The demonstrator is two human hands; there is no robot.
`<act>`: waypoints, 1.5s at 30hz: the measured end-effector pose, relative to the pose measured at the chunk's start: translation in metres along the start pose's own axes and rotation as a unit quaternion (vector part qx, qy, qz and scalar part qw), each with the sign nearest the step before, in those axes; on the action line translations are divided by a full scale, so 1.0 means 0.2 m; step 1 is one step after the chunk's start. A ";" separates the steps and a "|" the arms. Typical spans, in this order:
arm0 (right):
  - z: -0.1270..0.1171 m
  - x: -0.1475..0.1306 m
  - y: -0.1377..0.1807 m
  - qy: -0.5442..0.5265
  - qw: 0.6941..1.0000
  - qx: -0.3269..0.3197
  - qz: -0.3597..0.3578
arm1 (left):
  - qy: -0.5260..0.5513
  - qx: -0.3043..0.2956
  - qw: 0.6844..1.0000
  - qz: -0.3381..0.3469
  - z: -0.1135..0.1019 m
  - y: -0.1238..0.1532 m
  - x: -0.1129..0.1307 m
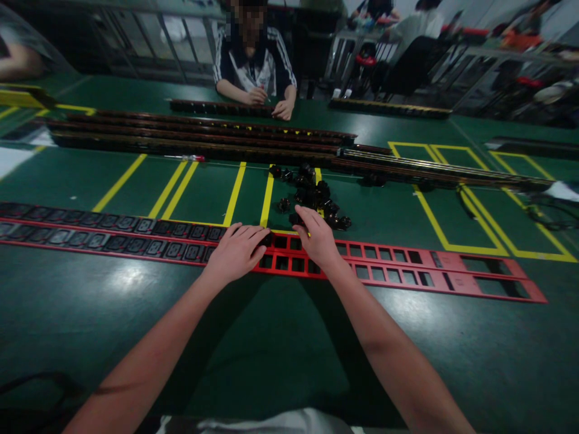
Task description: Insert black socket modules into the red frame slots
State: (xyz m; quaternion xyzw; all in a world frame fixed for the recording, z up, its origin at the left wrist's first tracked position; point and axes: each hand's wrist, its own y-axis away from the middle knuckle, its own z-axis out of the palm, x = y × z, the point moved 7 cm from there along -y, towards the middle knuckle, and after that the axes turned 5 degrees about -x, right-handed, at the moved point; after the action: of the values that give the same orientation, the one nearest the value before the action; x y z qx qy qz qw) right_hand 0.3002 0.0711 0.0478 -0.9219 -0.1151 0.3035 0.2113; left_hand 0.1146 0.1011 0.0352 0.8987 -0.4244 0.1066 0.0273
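Observation:
A long red strip panel [452,272] with two rows of rectangular openings lies across the green table. Its left part [90,232] is filled with black sockets; the right part has open holes. My left hand [235,250] lies palm down on the strip, fingers curled over a black socket [266,239] at the edge of the filled part. My right hand [316,235] reaches past the strip's far edge, fingers closed at the near end of a heap of loose black sockets [316,196]; what they grip is hidden.
Long dark strips [203,135] lie stacked across the table's far side, with more at the right [452,169]. A person in a striped jacket [253,66] sits opposite, hands on another strip. Yellow tape lines [235,193] mark the table. A red-handled tool [185,158] lies near the dark strips.

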 end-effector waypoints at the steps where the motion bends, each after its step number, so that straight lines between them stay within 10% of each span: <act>1: 0.00 0.00 0.00 0.003 1.000 0.011 -0.004 | 0.001 0.000 1.000 0.000 0.00 0.00 0.00; 21: 0.02 -0.01 0.00 0.010 1.000 -0.028 0.003 | -0.011 -0.010 1.000 0.027 0.01 0.01 0.01; 36: 0.17 -0.04 0.01 0.115 0.958 -0.262 0.011 | -0.003 -0.028 0.997 0.066 0.02 0.01 0.03; 45: 0.04 0.04 0.00 0.212 0.966 -0.077 0.129 | 0.007 -0.024 0.998 0.063 0.01 0.01 0.03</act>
State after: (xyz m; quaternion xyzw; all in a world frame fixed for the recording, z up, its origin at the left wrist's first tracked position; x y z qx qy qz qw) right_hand 0.3006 0.0766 0.0381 -0.9857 0.0292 0.1163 0.1183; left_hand 0.1178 0.0949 0.0352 0.8686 -0.4824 0.1040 0.0445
